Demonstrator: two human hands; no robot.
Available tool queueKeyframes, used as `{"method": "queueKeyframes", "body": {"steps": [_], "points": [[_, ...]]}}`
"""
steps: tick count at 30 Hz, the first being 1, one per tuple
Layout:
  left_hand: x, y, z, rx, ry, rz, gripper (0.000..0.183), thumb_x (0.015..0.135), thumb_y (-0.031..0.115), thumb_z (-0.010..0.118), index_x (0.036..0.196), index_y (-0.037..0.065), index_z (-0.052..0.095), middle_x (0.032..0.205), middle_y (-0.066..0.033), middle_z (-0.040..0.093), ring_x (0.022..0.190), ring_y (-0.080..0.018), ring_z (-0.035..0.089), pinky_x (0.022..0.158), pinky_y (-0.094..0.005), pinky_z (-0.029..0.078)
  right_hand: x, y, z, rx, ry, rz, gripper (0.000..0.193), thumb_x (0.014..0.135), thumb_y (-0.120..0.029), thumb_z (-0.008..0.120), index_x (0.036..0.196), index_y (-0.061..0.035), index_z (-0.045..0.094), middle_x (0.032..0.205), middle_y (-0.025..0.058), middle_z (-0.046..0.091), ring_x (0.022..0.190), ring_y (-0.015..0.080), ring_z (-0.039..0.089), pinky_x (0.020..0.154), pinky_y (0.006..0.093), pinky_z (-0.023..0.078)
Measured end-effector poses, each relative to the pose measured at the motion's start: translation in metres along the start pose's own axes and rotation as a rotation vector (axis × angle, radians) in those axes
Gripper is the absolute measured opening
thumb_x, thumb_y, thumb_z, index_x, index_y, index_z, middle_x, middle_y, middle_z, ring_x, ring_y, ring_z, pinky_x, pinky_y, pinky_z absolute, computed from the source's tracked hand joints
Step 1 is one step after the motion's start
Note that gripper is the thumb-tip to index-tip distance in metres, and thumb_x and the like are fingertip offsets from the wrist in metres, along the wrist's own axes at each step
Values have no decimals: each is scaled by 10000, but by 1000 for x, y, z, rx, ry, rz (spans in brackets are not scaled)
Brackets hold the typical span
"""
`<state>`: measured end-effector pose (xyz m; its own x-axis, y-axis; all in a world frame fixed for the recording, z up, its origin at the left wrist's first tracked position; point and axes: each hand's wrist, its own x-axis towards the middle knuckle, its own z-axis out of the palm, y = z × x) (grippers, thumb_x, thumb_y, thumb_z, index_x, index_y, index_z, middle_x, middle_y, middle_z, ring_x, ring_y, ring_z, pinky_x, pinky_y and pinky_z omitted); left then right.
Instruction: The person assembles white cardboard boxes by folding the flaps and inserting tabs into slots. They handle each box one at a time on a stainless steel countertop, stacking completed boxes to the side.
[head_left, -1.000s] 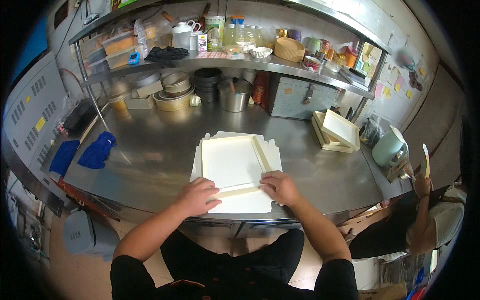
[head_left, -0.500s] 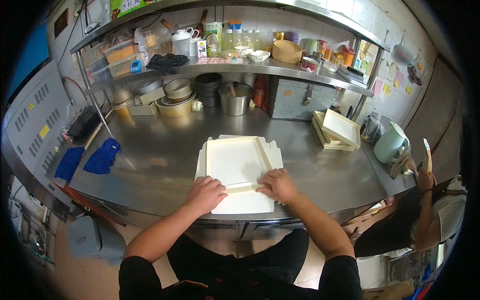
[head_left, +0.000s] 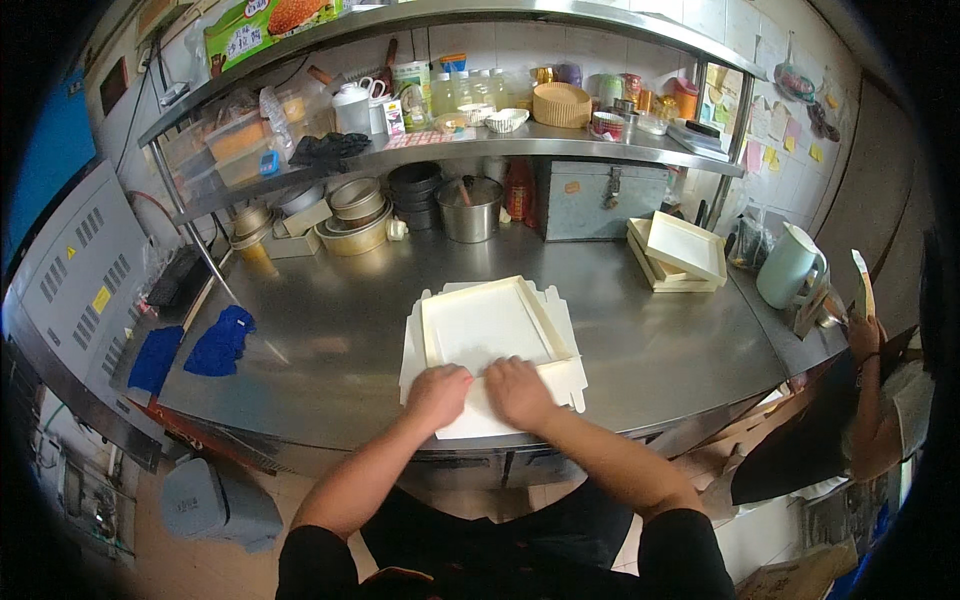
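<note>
A cream cardboard box tray (head_left: 490, 322) with low folded walls lies in front of me. Flat, notched cardboard (head_left: 412, 350) sticks out around it on the steel worktop. On the near wall, toward the left corner, my left hand (head_left: 438, 397) is closed with its fingers curled over the edge. Beside it, near the middle of that same wall, my right hand (head_left: 518, 393) bends its fingers over the fold. A narrow gap separates the two hands. Both thumbs are mostly hidden, and the hands cover much of the near wall.
Several similar cardboard trays (head_left: 685, 250) are stacked at the right. A pale green kettle (head_left: 788, 268) stands beyond them. Blue cloths (head_left: 220, 342) lie at left. Pots (head_left: 470, 210) and a metal chest (head_left: 605, 200) line the back under a shelf. A co-worker's hand (head_left: 864, 335) is far right.
My right hand has slid left along the near wall, closer to my left hand. Its fingers now bend over the fold. The whole view has shifted slightly.
</note>
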<state>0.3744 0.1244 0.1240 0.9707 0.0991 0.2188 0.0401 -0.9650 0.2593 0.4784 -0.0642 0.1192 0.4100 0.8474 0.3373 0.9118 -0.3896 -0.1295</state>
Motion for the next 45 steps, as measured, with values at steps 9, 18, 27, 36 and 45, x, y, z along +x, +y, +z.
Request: {"method": "queueKeyframes", "body": {"steps": [9,18,27,36,45], "points": [[-51,-29,-3,-325,233,183,183,975,19,687,1148,57,732,1192,-131,744,1211,-373,661,1053,-474,535,0,-15,9,155,67,-22,191,1014,-218,661,1140,-84,711,1128,112,710,1125,338,644,1017,478,460],[-43,-16,-6,-102,234,69,209,953,48,758,1159,81,778,1207,-114,749,1123,-332,700,992,-436,559,4,-18,9,315,47,-61,164,1023,-235,666,1122,-132,747,1095,76,702,1117,314,628,1009,455,447],[-44,10,-26,-520,95,-219,200,967,21,770,1167,27,755,1154,-90,730,959,-196,753,839,-321,604,-3,-9,16,405,111,-133,130,981,-200,717,1089,-148,768,1053,59,701,1081,296,642,995,452,446],[-25,-12,-32,-623,-159,47,257,878,72,874,1121,112,802,1035,-55,729,885,-201,764,781,-339,617,-4,14,5,595,-31,-256,157,895,-195,820,1039,-147,778,1001,49,722,1080,293,673,1022,444,454],[35,-9,-66,-150,-571,261,437,745,257,969,1093,107,752,1136,-115,734,1088,-313,680,953,-420,557,-6,19,1,634,-28,-372,197,856,-163,851,1013,-127,737,1173,49,700,1163,306,637,1051,446,451]]}}
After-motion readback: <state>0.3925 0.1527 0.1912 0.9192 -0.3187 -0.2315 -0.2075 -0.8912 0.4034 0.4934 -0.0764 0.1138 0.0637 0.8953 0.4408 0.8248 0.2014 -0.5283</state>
